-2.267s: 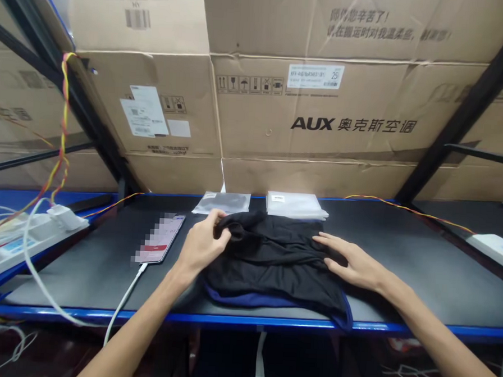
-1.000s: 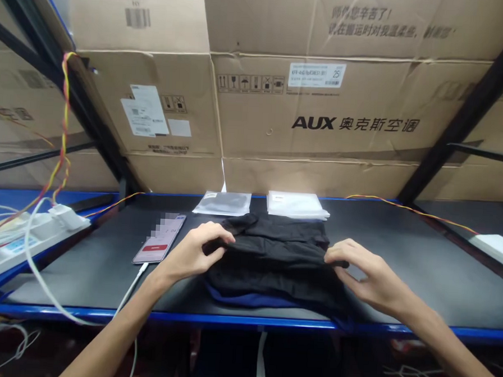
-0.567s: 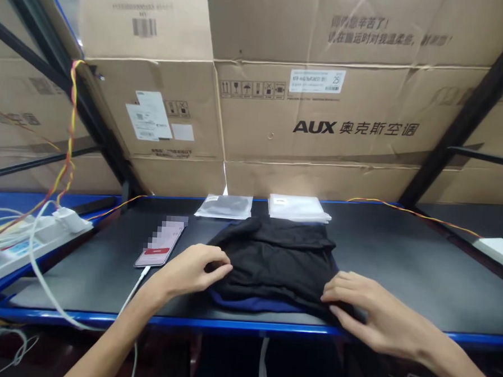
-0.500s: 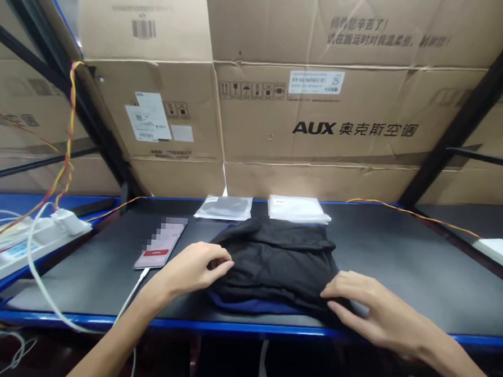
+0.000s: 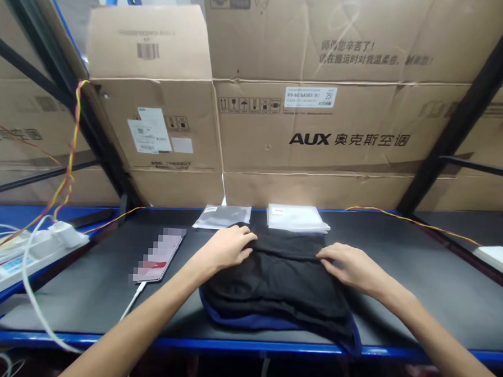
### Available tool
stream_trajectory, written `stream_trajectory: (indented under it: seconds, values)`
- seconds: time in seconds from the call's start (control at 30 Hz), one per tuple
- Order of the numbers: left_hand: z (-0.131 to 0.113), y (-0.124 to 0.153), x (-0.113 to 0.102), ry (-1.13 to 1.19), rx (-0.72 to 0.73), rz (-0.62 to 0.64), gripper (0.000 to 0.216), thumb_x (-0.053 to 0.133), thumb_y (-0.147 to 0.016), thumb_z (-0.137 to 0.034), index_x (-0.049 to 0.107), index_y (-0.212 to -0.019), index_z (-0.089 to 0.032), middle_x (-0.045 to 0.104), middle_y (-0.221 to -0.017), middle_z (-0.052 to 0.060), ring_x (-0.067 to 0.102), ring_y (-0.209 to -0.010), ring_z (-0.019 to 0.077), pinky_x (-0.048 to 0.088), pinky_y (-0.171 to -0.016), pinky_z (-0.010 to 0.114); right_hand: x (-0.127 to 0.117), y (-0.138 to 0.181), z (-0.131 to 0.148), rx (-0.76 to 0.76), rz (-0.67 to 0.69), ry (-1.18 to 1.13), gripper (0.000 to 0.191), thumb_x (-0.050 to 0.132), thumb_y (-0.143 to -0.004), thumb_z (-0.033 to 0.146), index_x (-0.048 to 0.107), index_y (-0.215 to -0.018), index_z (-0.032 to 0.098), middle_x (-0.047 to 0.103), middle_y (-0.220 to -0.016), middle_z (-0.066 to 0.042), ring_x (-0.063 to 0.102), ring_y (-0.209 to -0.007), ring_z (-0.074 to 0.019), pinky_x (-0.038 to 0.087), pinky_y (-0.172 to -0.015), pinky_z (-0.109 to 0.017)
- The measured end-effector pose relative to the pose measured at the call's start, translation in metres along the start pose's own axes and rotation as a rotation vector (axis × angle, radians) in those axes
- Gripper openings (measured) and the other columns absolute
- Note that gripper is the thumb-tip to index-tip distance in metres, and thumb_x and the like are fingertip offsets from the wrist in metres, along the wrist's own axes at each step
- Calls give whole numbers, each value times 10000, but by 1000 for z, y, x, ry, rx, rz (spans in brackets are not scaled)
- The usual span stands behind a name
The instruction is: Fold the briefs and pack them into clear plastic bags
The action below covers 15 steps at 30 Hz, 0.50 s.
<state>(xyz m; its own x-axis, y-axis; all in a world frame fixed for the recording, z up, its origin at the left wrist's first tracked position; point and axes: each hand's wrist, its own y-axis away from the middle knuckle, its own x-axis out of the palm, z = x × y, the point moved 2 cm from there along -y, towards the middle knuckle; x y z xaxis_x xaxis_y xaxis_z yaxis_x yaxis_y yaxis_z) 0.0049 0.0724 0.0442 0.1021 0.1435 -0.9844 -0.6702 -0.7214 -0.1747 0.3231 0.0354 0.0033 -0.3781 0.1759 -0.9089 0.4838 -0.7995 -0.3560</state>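
Note:
A piece of black folded fabric, with navy blue showing along its lower edge, lies on the dark table top. Its kind is hard to make out. My left hand is closed, thumb and fingers gripping the fabric's far left part. At the far right side, my right hand pinches the fabric's edge between thumb and fingers. A fold runs across the cloth between the two hands. The near right corner of the fabric hangs slightly over the table's blue front edge.
Behind the fabric lie a dark item in a clear bag and a stack of white packets. To the left are a phone on a white cable and a power strip. Cardboard walls the back between black posts.
Both hands have moved from the fabric's near and middle part to its far part. The near right corner of the fabric now spreads over the front edge. The camera view has tilted up slightly.

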Motion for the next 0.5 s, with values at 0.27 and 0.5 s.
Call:
stream_trajectory:
  seconds: [0.27,0.5]
  values:
    - [15,-13,-11,37,-70,-87,231,470,-921,-309,689,-896,-240,689,-899,37,645,-778,210,463,-669,295,-22,-13,-5,182,-159,-267,264,497,-912,417,684,-913,230,747,-868,-23,681,-781,-235,546,-717,-356]
    - [23,-52,-3,294,-147,-146,168,503,-906,-282,623,-1015,-240,708,-862,3,663,-789,183,489,-721,275,-21,-29,-29,267,-211,-271,211,561,-839,417,644,-876,226,705,-777,-9,634,-670,-200,515,-644,-325]
